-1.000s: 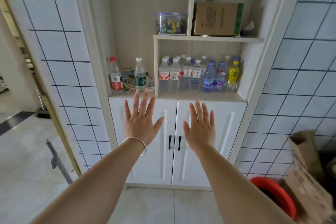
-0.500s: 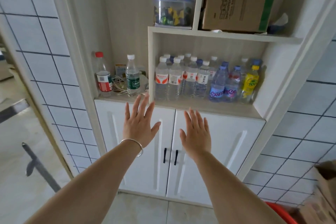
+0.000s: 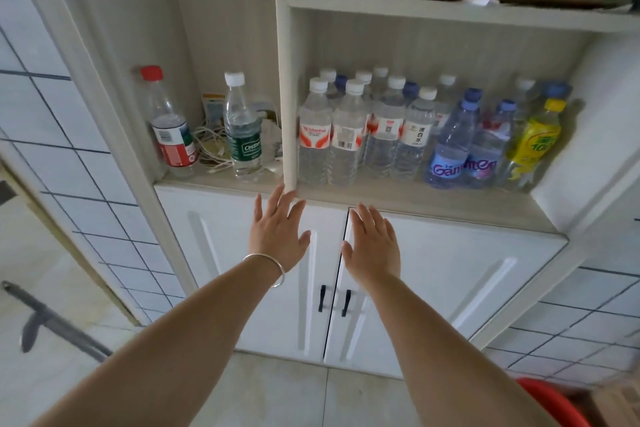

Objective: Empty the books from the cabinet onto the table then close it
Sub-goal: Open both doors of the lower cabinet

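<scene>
Cabinet doors [image 3: 433, 274] shut below the shelf, black handles [image 3: 334, 298] side by side at the seam, no books showing. Left hand [image 3: 277, 236] and right hand [image 3: 372, 246] hover before the doors, fingers spread flat, gripping nothing. Water bottles [image 3: 363, 135] crowd the shelf above.

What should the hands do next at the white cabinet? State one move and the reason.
Probably lower both hands to the two black door handles and pull. The white double cabinet doors are shut, and the left hand and right hand hover open above the handles, holding nothing.
</scene>
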